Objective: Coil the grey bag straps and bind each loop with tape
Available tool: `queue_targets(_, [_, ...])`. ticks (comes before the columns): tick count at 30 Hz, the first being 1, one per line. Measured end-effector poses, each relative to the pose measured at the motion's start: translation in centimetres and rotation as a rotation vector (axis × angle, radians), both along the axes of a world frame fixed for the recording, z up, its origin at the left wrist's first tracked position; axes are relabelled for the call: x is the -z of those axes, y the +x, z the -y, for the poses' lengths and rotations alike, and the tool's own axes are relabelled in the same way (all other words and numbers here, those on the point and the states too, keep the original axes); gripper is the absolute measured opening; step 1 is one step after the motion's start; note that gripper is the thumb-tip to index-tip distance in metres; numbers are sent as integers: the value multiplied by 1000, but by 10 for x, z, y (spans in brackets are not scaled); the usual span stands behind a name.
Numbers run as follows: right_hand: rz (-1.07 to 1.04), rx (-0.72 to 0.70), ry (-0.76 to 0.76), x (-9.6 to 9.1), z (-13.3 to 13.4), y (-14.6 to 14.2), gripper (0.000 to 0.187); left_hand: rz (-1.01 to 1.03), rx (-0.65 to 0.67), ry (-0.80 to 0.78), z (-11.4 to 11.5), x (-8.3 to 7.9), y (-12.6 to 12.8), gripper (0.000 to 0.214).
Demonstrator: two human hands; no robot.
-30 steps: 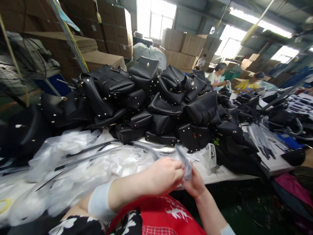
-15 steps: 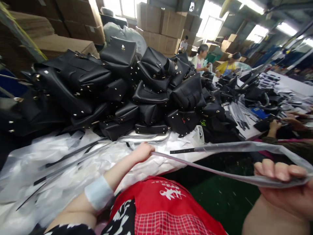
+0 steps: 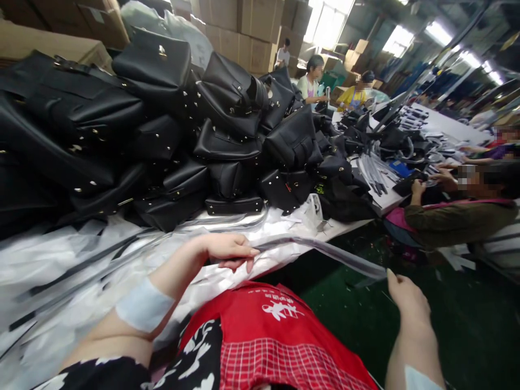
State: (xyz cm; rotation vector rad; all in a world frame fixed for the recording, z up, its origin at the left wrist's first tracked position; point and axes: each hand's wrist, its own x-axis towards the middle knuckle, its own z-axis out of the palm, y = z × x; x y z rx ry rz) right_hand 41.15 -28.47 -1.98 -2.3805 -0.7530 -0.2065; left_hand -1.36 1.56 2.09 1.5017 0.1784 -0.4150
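Observation:
A long clear plastic sleeve (image 3: 325,253) with a dark strap inside stretches from the table edge out to the right. My left hand (image 3: 227,250) pinches its near end at the table edge, fingers pressed together over it. My right hand (image 3: 406,297) holds the far end out over the green floor, fingers curled away from the camera. A heap of black handbags (image 3: 203,130) rises behind the left hand, with more plastic-wrapped straps (image 3: 89,260) spread on the white table (image 3: 345,225).
A seated person in a dark top (image 3: 459,219) works at the table to the right. Several other workers (image 3: 312,81) sit further back. Cardboard boxes (image 3: 252,32) are stacked behind the bags. Green floor (image 3: 447,314) lies to the right of me.
My hands went from close together to wide apart, drawing the sleeved strap out to the right. My right hand then dropped lower and farther from the camera. The view swung right.

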Motion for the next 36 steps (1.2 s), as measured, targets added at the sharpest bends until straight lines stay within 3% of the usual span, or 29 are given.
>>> queue_targets(2, [-133,-169,-31,2,-29,-52,51,47,98,-124,23,8,30,51])
queue_targets(5, [-505,-826,78,-1,-77,-137,49,85,114,-211,53,28,72,49])
queue_targets(6, [-622,-1010,30,-2,-91,-159,48,81,103,-225,59,33,81,48])
queue_targets(8, [-761,-1181,-83,-4,-108,-187,44,40,88,-253,63,40,88,47])
queue_targets(11, [-856,-1141,-160,-6,-111,-189,39,-51,98,-321,49,43,71,47])
queue_targets(14, [-815,-1047,-140,-8,-106,-167,40,-103,121,-339,31,45,40,42])
queue_targets(17, [-736,-1054,-165,-8,-110,-149,44,-96,73,-321,21,43,16,39])
queue_targets(19, [-745,-1079,-180,-8,-115,-146,47,-25,-79,-392,17,34,7,41])
queue_targets(22, [-838,-1133,-167,-5,-125,-155,44,184,-423,-605,11,5,2,42])
queue_targets(25, [-827,-1175,-185,-1,-134,-178,38,391,-805,-785,5,-27,10,40])
queue_targets(27, [-815,-1207,-232,1,-139,-197,34,486,-1042,-825,2,-38,23,38])
queue_targets(29, [-876,-1277,-276,0,-143,-215,36,561,-1212,-753,1,-38,41,32])
queue_targets(31, [-966,-1380,-290,-5,-145,-227,41,643,-1301,-551,0,-28,57,29])
queue_targets(34, [-1117,-1438,-240,-18,-145,-227,48,736,-1350,16,4,-10,68,38])
queue_targets(36, [-1201,-1398,-131,-29,-143,-216,50,692,-1245,505,12,-3,67,36])
